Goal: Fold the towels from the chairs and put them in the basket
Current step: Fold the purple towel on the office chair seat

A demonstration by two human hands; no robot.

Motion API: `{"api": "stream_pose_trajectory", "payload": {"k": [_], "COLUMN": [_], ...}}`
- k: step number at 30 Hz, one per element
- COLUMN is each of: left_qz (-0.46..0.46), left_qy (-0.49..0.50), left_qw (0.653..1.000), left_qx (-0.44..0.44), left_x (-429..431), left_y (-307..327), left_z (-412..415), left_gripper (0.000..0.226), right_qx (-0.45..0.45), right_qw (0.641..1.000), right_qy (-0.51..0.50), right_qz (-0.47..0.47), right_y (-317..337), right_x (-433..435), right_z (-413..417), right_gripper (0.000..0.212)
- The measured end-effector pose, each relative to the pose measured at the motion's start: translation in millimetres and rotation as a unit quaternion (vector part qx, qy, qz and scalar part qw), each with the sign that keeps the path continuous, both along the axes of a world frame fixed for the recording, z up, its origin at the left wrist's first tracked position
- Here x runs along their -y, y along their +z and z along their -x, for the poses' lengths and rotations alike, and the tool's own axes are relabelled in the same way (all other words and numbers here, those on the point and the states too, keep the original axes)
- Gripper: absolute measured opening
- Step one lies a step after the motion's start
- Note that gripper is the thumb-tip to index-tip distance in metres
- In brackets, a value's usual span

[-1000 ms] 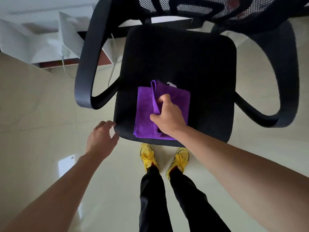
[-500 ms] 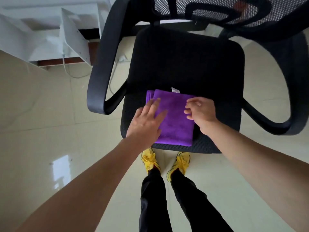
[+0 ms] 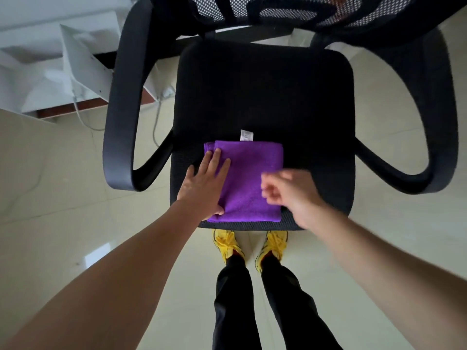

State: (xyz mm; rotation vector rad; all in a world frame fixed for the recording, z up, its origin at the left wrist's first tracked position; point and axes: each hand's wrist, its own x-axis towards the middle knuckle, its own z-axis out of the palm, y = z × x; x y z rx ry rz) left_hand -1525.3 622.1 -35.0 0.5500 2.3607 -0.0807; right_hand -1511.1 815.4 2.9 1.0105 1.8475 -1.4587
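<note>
From the head camera, looking down, a purple towel (image 3: 252,180) lies folded into a neat square on the front part of a black chair (image 3: 265,92) seat. A small white tag (image 3: 247,135) sticks out at the towel's far edge. The left hand (image 3: 206,184) lies flat on the left side of the towel, with its fingers straight and a little spread, pressing down on the cloth. The right hand (image 3: 290,194) is over the towel's right edge. Its fingers are curled in, but it is blurry, so it is not clear if it pinches the cloth or holds nothing. Below the seat stand two yellow shoes (image 3: 227,245) on a shiny pale floor (image 3: 63,198). A white shelf (image 3: 50,59) is at the top left.
</note>
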Motion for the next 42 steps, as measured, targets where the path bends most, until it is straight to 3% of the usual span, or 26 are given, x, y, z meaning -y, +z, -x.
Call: {"api": "stream_pose_trajectory", "payload": {"k": [4, 10, 14, 17, 19, 21, 23, 25, 27, 28, 31, 34, 36, 38, 41, 42], "left_qz": [0.0, 0.003, 0.004, -0.025, -0.088, -0.177, -0.24, -0.28, -0.288, -0.291, -0.301, -0.295, -0.276, -0.254, -0.232, -0.215], "left_qy": [-0.007, -0.007, -0.001, 0.009, 0.034, 0.108, 0.245, 0.409, 0.53, 0.564, 0.609, 0.644, 0.649, 0.642, 0.624, 0.611], "left_qw": [1.0, 1.0, 1.0, 1.0, 0.994, 0.977, 0.937, 0.845, 0.754, 0.725, 0.673, 0.635, 0.642, 0.666, 0.704, 0.723], "left_qx": [0.001, 0.0, 0.019, -0.002, -0.05, -0.045, 0.067, 0.203, 0.261, 0.269, 0.292, 0.307, 0.3, 0.282, 0.247, 0.24], "left_x": [0.6, 1.2, -1.9, -8.6, -15.7, -28.9, -45.0, -58.1, -65.4, -66.9, -66.9, -63.5, -63.1, -63.8, -68.5, -87.0], "left_y": [-2.0, -0.3, 5.5, 17.5, 25.8, 28.9, 29.9, 30.0, 30.4, 29.5, 27.4, 25.7, 24.3, 24.6, 25.2, 22.9], "left_z": [0.8, 2.0, 5.8, 11.1, 17.5, 24.7, 34.6, 44.4, 53.9, 57.9, 63.7, 66.8, 69.5, 74.0, 73.7, 73.9], "left_gripper": [0.127, 0.127, 0.125, 0.101, 0.068, 0.049, 0.041, 0.021, 0.012, 0.014, 0.038, 0.057, 0.07, 0.077, 0.056, 0.043], "right_qx": [0.035, 0.042, 0.002, 0.025, 0.034, 0.033, 0.032, 0.027, -0.001, -0.02, -0.092, -0.192, -0.255, -0.281, -0.283, -0.271], "right_qw": [0.998, 0.993, 0.981, 0.973, 0.965, 0.97, 0.979, 0.984, 0.986, 0.986, 0.959, 0.885, 0.818, 0.773, 0.755, 0.778], "right_qy": [0.003, 0.057, 0.078, 0.114, 0.138, 0.13, 0.12, 0.12, 0.113, 0.11, 0.189, 0.311, 0.378, 0.419, 0.446, 0.429], "right_qz": [-0.054, -0.091, -0.175, -0.201, -0.221, -0.203, -0.16, -0.13, -0.12, -0.121, -0.189, -0.288, -0.351, -0.385, -0.389, -0.371], "right_y": [-30.9, -50.0, -34.7, -40.1, -45.7, -49.5, -50.6, -46.0, -38.4, -33.9, -21.0, -7.5, -3.5, -6.5, -14.5, -19.5], "right_x": [-10.5, -34.2, -22.1, -7.8, -5.3, -9.4, -17.8, -31.4, -49.5, -58.4, -72.2, -58.4, -44.2, -30.7, -18.7, -29.7], "right_z": [-60.6, -64.4, -53.4, -49.5, -46.5, -41.7, -35.1, -27.0, -17.3, -12.1, -1.4, -9.9, -25.6, -44.2, -66.5, -76.9], "right_gripper": [0.008, 0.021, 0.06, 0.087, 0.083, 0.069, 0.051, 0.034, 0.024, 0.021, 0.025, 0.029, 0.033, 0.039, 0.039, 0.04]}}
